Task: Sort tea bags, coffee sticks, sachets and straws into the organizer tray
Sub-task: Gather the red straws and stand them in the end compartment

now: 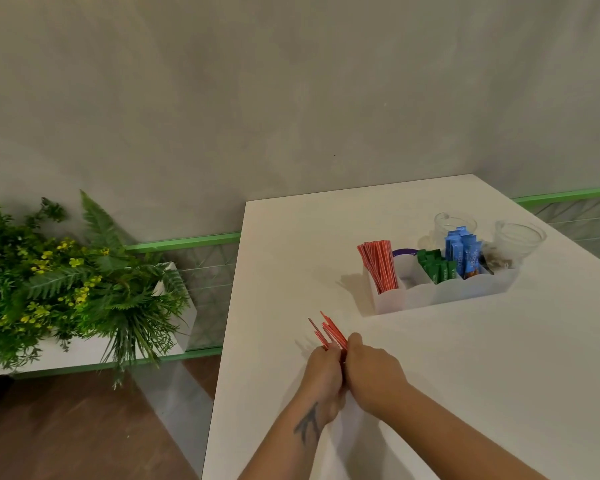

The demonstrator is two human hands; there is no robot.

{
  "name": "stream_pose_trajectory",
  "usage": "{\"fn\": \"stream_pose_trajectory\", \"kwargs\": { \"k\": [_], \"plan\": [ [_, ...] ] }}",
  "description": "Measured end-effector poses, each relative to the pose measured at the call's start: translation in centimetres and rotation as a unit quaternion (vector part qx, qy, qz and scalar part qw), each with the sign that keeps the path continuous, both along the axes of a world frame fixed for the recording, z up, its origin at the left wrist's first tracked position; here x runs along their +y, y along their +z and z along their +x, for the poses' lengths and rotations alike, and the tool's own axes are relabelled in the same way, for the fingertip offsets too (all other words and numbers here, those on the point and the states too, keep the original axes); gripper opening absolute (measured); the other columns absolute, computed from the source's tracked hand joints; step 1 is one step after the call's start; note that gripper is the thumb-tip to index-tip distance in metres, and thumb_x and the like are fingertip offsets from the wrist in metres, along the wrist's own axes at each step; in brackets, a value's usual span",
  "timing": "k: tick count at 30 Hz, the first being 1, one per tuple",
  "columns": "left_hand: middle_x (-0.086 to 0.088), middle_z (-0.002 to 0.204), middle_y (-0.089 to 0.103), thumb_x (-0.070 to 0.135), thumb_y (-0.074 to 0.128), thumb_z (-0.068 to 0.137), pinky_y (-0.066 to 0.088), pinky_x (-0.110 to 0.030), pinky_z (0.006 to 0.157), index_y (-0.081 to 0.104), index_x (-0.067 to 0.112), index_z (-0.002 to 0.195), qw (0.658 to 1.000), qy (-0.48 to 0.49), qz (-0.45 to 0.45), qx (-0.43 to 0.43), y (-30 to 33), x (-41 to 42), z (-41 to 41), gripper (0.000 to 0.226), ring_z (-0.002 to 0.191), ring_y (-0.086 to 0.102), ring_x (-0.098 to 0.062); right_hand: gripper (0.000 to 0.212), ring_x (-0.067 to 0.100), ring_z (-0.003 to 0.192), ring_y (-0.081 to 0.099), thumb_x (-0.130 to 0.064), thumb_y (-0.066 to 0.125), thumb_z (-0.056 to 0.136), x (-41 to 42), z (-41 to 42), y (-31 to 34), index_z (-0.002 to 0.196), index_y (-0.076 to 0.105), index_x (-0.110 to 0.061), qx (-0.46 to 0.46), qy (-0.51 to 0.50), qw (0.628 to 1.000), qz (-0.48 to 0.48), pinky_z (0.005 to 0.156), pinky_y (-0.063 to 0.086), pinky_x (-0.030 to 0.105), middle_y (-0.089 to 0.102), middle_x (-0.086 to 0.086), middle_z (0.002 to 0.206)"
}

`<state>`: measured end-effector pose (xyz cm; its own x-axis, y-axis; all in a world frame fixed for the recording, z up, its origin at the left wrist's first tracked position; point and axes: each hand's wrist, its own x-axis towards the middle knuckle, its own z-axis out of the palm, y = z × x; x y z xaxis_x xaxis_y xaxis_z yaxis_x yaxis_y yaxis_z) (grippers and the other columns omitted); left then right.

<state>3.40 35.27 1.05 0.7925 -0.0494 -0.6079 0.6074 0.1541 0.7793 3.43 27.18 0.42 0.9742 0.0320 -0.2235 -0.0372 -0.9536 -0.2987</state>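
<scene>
1. We see both hands meet low in the frame, just left of centre, over the white table (pixel 430 358); the left hand (pixel 323 375) and the right hand (pixel 374 370) touch each other.
2. Fingers of both hands are curled around one bundle of red straws (pixel 329 330); the straw ends fan out up and to the left, uneven in length.
3. The organizer tray (pixel 440 292) sits right of centre, well apart from the hands; its leftmost compartment holds upright red straws (pixel 378 266).
4. Further right in the tray: green sachets (pixel 435 268); blue coffee sticks (pixel 465 252); the dark items at the right end are too small to identify.
5. Two clear cups (pixel 520 239) stand behind the tray; a planter of greenery (pixel 66 282) occupies the left edge.
</scene>
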Motion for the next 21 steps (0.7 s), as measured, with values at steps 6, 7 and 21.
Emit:
{"fn": "stream_pose_trajectory", "kwargs": {
  "k": [6, 7, 21],
  "plan": [
    [-0.010, 0.093, 0.066, 0.023, 0.034, 0.103, 0.049, -0.028, 0.072, 0.059, 0.003, 0.101, 0.996, 0.019, -0.062, 0.053, -0.1, -0.4, 1.1, 0.033, 0.093, 0.061, -0.023, 0.029, 0.027, 0.098, 0.064, -0.022, 0.035, 0.098, -0.2, -0.6, 0.5, 0.124, 0.036, -0.010, -0.031, 0.065, 0.996, -0.051, 0.069, 0.037, 0.030, 0.060, 0.006, 0.115],
    [-0.011, 0.093, 0.067, 0.022, 0.033, 0.103, 0.050, -0.028, 0.072, 0.059, 0.001, 0.104, 0.996, 0.022, -0.067, 0.055, -0.2, -0.4, 1.3, 0.033, 0.091, 0.062, -0.022, 0.031, 0.027, 0.099, 0.063, -0.022, 0.035, 0.098, -0.2, -0.6, 0.5, 0.126, 0.035, -0.010, -0.035, 0.074, 0.995, -0.058, 0.071, 0.037, 0.030, 0.057, 0.007, 0.118],
    [-0.001, 0.086, 0.061, 0.023, 0.032, 0.103, 0.049, -0.019, 0.075, 0.058, 0.021, 0.088, 0.948, -0.035, 0.098, -0.302, 0.9, -1.6, 2.8, 0.030, 0.081, 0.057, -0.007, 0.031, 0.017, 0.101, 0.059, -0.037, 0.038, 0.097, -2.8, 0.4, 6.7, 0.125, 0.035, -0.025, -0.220, -0.013, 0.967, 0.127, 0.076, 0.046, 0.029, 0.052, -0.003, 0.124]
  ]
}}
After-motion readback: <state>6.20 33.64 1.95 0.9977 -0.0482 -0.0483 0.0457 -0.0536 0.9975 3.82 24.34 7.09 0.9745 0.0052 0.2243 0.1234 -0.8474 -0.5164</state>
